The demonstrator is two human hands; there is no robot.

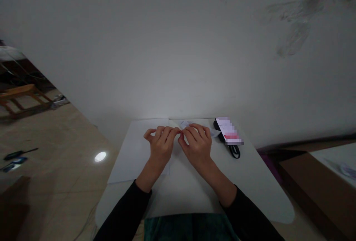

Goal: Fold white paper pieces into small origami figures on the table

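Observation:
My left hand (pixel 162 142) and my right hand (pixel 197 142) meet at their fingertips over the middle of a white table (pixel 189 194). Both hands are closed in a pinch, and whatever lies between the fingertips is too small to make out. White paper (pixel 128 155) lies flat under and to the left of my left hand. Behind my right hand, a crumpled whitish piece (pixel 214 132) partly shows. To the right of that hand, a phone with a lit screen (pixel 228 131) rests on a black object with a looped strap (pixel 234 151).
A pale wall (pixel 178 48) rises behind the table's far edge. On the floor at the left are a wooden stool (pixel 20 92) and a dark screwdriver-like tool (pixel 16 154). A brown box-like surface (pixel 314 181) stands at the right.

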